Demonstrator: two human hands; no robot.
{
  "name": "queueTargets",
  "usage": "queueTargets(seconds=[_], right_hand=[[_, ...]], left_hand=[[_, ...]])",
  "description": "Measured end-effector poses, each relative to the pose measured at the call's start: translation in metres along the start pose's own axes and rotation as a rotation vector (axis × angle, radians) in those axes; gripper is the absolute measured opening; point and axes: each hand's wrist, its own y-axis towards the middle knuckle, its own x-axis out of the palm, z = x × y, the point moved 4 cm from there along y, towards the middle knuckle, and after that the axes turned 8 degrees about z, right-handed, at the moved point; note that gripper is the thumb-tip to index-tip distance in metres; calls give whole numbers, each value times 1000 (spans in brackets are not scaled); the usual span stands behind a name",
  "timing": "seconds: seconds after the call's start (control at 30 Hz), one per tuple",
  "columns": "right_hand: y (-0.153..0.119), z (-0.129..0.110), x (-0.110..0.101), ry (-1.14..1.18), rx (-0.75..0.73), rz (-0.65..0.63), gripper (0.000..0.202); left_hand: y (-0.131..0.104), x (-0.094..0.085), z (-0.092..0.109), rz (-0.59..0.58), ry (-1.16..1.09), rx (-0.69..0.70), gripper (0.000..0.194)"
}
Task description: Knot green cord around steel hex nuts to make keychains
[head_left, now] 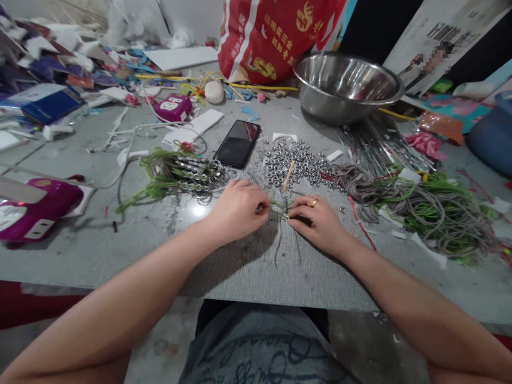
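Note:
Near the front middle of the table, my left hand (pixel 242 209) is closed around green cord (pixel 277 203) that stretches toward the right. My right hand (pixel 320 220), with a ring on one finger, pinches a small metal ring (pixel 287 217) where the cords meet. Two loose grey cord ends (pixel 278 245) hang down toward the table's front edge. Just beyond the hands, a small wooden stick (pixel 288 175) lies against a spread of small metal rings (pixel 276 160). Bundled green cords with metal pieces (pixel 176 170) rest left of the hands; loose grey and green cords (pixel 424 210) are heaped at right.
A black phone (pixel 238 143) lies beyond my left hand. Farther back are a steel bowl (pixel 348 88) and a red bag (pixel 260 42). Purple power strips (pixel 50 208) with white cable are at left; scraps crowd the back left. Clear plastic strips (pixel 388 141) lie behind the cords.

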Motion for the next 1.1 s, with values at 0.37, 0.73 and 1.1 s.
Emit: queueTargets(seconds=[0.37, 0.73, 1.1], right_hand=[[-1, -2, 0, -30, -40, 1, 9], [0, -14, -1, -157, -83, -19, 11], [1, -13, 1, -109, -99, 22, 8]], left_hand=[[-8, -5, -14, -151, 323, -67, 9], [-9, 6, 18, -65, -40, 132, 22], [-9, 32, 19, -166, -74, 154, 19]])
